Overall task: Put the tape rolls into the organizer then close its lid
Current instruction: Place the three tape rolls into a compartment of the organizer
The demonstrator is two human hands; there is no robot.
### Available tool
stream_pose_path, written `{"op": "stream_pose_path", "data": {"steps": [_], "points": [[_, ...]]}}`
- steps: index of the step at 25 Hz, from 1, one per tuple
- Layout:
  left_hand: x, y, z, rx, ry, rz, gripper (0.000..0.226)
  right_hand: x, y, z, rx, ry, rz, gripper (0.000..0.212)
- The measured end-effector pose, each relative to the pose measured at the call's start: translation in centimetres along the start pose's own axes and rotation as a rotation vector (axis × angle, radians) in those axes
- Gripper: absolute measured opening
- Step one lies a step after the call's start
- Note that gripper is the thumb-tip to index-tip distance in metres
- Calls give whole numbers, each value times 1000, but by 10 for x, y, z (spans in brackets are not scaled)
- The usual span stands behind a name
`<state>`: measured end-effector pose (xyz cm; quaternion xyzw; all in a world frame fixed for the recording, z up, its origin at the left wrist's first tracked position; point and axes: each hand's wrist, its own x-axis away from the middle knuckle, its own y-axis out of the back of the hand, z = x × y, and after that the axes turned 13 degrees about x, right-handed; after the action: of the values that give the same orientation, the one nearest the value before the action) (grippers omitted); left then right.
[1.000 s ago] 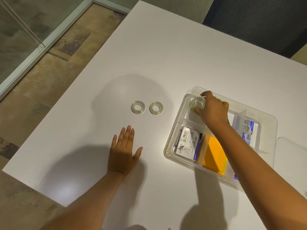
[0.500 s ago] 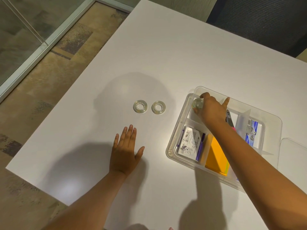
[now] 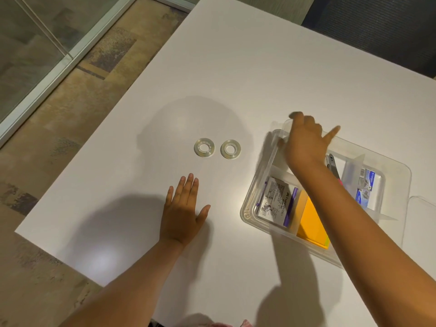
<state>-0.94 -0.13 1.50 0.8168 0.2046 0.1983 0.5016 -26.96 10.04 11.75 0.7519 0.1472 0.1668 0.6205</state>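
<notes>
Two clear tape rolls (image 3: pixel 204 147) (image 3: pixel 230 149) lie flat side by side on the white table (image 3: pixel 236 67), left of the clear plastic organizer (image 3: pixel 256 192). My right hand (image 3: pixel 304 145) hovers, blurred, over the organizer's far-left corner with its fingers loosely apart. No roll shows in it, and the compartment beneath it is hidden. My left hand (image 3: pixel 182 215) rests flat and open on the table, below the two rolls and apart from them. The organizer's clear lid (image 3: pixel 423 208) lies just to its right.
The organizer holds a white and purple box (image 3: pixel 276 204), an orange pad (image 3: pixel 311 223), blue and white packets (image 3: pixel 365 185) and a pink-handled tool (image 3: pixel 332 164). The table's left edge drops to a patterned floor (image 3: pixel 70 102). A dark chair (image 3: pixel 377 27) stands beyond the far edge.
My right hand held a tape roll down in the organizer's far-left compartment. It has since risen toward the rim, and the roll no longer shows. The left hand stayed put.
</notes>
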Motion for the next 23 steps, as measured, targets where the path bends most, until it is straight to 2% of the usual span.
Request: {"op": "stream_pose_path", "data": {"steps": [3,7,10,12,15,17,19,21,23], "points": [[0,0,0,-5,7,4,65,10,7,34,-16,184,-118,54],[0,0,-1,-14,18,13,66,20,-6,76,-41,438,43,56],[-1,0,0,-14,15,16,66,23,-18,91,-55,443,212,69],[-1,0,1,-16,13,15,66,27,-23,95,-114,409,276,70],[-1,1,0,-12,11,15,66,33,-28,94,-128,400,204,45],[-1,1,-1,-6,9,12,66,35,-26,90,-130,397,194,38],[-1,2,-1,-1,5,7,66,35,-22,85,-198,413,209,48],[0,2,-1,-3,2,3,66,36,-14,77,-362,413,200,62],[0,2,-2,-1,0,-5,65,37,-3,64,-546,348,140,65]]}}
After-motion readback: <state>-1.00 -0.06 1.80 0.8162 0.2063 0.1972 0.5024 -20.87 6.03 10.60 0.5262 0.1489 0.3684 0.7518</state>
